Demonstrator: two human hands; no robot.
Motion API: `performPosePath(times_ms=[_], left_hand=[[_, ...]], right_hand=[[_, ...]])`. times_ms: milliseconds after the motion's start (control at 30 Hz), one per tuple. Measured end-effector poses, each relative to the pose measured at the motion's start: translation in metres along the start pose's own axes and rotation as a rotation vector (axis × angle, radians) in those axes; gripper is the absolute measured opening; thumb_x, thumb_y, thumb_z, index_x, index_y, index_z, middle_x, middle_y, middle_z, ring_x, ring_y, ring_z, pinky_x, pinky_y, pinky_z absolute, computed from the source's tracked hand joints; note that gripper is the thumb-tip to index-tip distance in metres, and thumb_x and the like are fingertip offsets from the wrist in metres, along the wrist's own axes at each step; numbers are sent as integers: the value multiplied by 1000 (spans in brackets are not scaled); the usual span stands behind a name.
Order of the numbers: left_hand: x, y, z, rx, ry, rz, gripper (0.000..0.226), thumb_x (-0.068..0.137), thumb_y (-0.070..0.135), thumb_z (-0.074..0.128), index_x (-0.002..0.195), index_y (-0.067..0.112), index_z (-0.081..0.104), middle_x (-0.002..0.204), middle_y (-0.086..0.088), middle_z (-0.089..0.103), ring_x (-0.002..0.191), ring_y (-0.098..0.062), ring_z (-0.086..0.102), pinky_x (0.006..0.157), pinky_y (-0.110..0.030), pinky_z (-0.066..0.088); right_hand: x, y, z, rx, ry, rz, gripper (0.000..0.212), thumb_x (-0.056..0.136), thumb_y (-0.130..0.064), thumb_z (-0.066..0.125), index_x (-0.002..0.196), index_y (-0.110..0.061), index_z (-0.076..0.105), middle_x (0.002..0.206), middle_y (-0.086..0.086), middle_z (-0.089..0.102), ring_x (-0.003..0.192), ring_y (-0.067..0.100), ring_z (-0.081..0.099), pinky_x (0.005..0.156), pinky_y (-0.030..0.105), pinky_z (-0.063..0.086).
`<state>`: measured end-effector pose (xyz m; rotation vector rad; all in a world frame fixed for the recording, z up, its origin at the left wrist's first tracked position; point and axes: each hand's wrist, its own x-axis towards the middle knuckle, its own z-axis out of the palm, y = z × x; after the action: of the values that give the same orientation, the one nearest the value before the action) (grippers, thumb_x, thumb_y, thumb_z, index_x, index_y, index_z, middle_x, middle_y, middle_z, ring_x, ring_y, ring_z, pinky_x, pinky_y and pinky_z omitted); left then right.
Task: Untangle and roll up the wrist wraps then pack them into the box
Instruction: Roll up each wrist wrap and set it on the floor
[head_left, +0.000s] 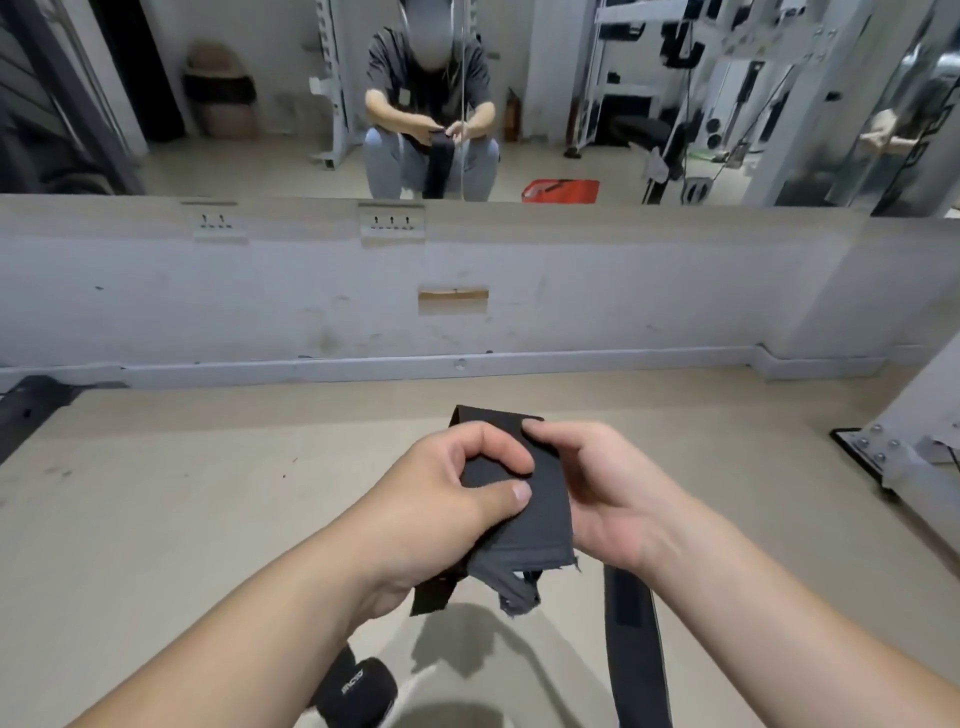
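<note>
While the left hand (452, 483) pinches the black wrist wrap (524, 519) between thumb and forefinger and the right hand (597, 488) curls its fingers (535, 428) round the far edge, the band is held flat above the floor (208, 493), apparently for rolling, its tail (631, 649) hanging beside a rolled wrap (358, 691).

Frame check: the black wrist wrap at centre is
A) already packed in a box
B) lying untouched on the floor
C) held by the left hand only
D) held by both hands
D: the left hand pinches the wrist wrap between thumb and curled fingers, and the right hand grips its other edge.
</note>
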<state>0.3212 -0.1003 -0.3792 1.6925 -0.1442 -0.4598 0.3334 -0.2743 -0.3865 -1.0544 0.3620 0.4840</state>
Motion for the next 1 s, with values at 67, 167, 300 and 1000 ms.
performPosePath(times_ms=[67,167,300,1000], left_hand=[[-4,-4,5,56,-74,-32,25,96,7,71,91,31,71,90,-4,74,70,-26,62,57,-32,46],[-7,-6,14,16,-86,-7,27,97,-3,66,101,24,71,98,-7,78,71,-21,71,67,-32,54],[-3,-5,15,-10,29,62,24,97,-6,64,107,16,71,88,-4,76,70,-13,67,61,-20,51],[-5,-5,1,374,273,386,36,100,-3,55,106,27,73,86,14,78,77,-5,70,68,-20,52]], right_hand=[[5,-2,-7,-20,65,-15,31,107,-15,46,110,4,70,100,22,77,83,32,78,79,43,60],[8,-6,-14,3,105,-55,29,109,-13,43,109,2,68,93,19,78,84,31,77,84,45,59],[-1,-6,-16,27,52,-68,30,108,-18,50,117,3,70,106,21,77,88,32,77,80,42,65],[-7,5,-38,-434,86,-291,30,98,-30,54,116,-15,73,88,8,66,73,21,62,64,36,51]])
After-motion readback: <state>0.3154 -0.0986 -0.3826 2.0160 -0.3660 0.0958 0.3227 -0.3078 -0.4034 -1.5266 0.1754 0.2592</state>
